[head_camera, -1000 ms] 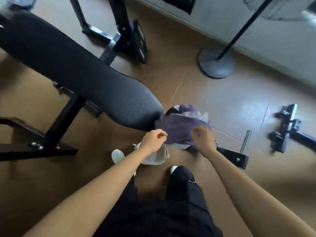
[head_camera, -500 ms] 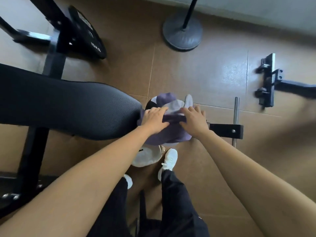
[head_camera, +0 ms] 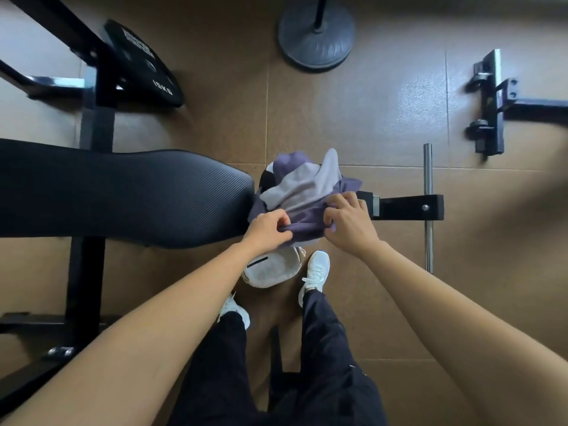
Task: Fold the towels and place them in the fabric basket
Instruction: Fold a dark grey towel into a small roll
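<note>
Head view has left hand point(head_camera: 269, 229) and right hand point(head_camera: 350, 224) each pinching the near edge of the purple towel point(head_camera: 307, 224) heaped at the end of the bench pad point(head_camera: 123, 192) above the fabric basket point(head_camera: 267, 272), so pull that edge taut and level before folding.

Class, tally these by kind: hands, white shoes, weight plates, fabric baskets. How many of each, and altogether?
Hands: 2, left hand, right hand, both gripping the purple towel
White shoes: 2, left shoe, right shoe
Weight plates: 1
Fabric baskets: 1
Total: 6

Purple towel point(head_camera: 302, 224), pale lilac towel point(head_camera: 304, 186), white basket point(head_camera: 272, 270), black ribbed bench pad point(head_camera: 123, 192).
</note>
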### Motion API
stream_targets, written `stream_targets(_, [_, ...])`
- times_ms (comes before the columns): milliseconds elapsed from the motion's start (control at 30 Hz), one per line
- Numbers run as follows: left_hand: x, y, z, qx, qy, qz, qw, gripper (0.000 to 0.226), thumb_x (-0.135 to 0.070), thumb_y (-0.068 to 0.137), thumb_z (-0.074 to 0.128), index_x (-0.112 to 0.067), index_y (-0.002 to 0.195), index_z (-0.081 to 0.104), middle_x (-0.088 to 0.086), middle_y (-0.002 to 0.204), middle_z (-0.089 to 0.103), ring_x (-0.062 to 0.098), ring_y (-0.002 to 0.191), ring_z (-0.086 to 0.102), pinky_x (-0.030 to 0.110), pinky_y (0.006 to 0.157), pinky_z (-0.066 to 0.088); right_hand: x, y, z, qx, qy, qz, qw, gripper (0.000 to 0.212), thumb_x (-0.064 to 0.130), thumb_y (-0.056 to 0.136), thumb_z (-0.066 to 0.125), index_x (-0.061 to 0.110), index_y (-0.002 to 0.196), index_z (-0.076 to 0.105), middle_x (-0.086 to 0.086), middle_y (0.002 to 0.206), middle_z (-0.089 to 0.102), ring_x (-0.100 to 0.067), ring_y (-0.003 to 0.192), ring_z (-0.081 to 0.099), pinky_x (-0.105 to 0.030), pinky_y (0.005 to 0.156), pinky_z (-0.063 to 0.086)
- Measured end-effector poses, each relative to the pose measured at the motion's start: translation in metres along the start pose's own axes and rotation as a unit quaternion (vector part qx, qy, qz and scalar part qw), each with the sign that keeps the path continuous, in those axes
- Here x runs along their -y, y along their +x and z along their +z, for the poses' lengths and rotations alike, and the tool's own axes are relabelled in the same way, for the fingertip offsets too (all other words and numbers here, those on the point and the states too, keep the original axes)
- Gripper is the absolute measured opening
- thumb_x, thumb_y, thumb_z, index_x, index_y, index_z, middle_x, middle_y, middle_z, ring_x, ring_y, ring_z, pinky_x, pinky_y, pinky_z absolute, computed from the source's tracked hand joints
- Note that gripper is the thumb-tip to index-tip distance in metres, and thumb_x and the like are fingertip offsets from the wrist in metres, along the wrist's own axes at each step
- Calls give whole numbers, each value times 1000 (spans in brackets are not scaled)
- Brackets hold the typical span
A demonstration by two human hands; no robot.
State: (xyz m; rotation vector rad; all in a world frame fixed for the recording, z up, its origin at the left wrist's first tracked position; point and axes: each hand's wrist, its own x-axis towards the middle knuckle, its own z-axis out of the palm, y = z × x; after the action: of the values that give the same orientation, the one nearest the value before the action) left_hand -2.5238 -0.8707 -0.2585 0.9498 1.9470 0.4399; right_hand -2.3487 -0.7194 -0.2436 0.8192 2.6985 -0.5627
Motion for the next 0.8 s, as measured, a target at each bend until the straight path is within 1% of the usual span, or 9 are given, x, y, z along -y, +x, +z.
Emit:
stream_targets(100, [-4,-21,-8,-38,-40,35,998,16,-16,83,72,-24,86,59,-2,82,65,20,78,61,35,73,52,8,-9,-8,-18,80,-67,994,17,16,62,69,18,65,53,3,90,69,-30,104,58,-45,82,40])
stream_targets(200, [-7,-52,-27,-78,-66,63,993,14,-10,82,73,-17,87,61,-2,83,63,16,76,59,28,70,49,26,-25,-18,2,197,-37,980,16,15,66,69,17,69,53,1,76,64,-25,86,61,-42,78,44])
stream_targets(267, [-8,-76,-43,-136,-76,69,985,13,-7,84,72,-13,88,61,-1,87,61,11,78,57,18,70,45,43,-34,-21,29,315,11,949,22,14,73,74,14,92,64,1,78,64,-21,76,62,-37,72,50])
stream_targets(333, [-5,-100,-58,-187,-94,65,976,15,-6,85,71,-15,89,60,-2,89,60,6,79,55,10,70,42,66,-45,-21,45,385,15,922,38,17,80,79,18,115,66,7,79,61,-9,72,59,-24,69,48])
stream_targets(367, [-3,-112,-62,-199,-107,60,972,16,-7,86,71,-18,89,60,-3,89,60,5,80,55,9,71,42,80,-49,-22,52,408,5,912,39,19,82,80,20,120,68,6,80,62,-6,71,58,-22,69,47])
stream_targets(467, [10,-144,-66,-197,-143,48,969,18,-9,88,72,-22,92,61,-6,90,61,9,82,57,13,73,45,126,-52,-19,61,455,-38,888,37,27,84,80,26,120,72,-2,104,68,-13,91,68,-26,82,54])
stream_targets(567, [34,-163,-60,-209,-145,47,966,17,-11,87,73,-24,94,65,-5,92,63,9,83,57,15,73,47,162,-43,-3,53,477,-55,876,33,34,84,78,21,114,77,1,100,69,-16,93,68,-33,86,57])
stream_targets(700, [91,-162,-37,-263,-144,20,954,15,-14,81,74,-26,88,68,-8,86,67,9,78,60,24,71,50,183,-27,54,67,535,-48,841,18,9,88,78,7,105,78,-4,93,77,-12,84,72,-28,81,59])
stream_targets(800, [143,-150,-8,-298,-153,-2,942,22,-16,84,76,-35,84,66,-22,82,67,2,77,63,16,69,48,191,-14,111,65,545,-70,833,22,7,88,78,2,109,76,-11,100,78,-21,93,76,-36,87,61])
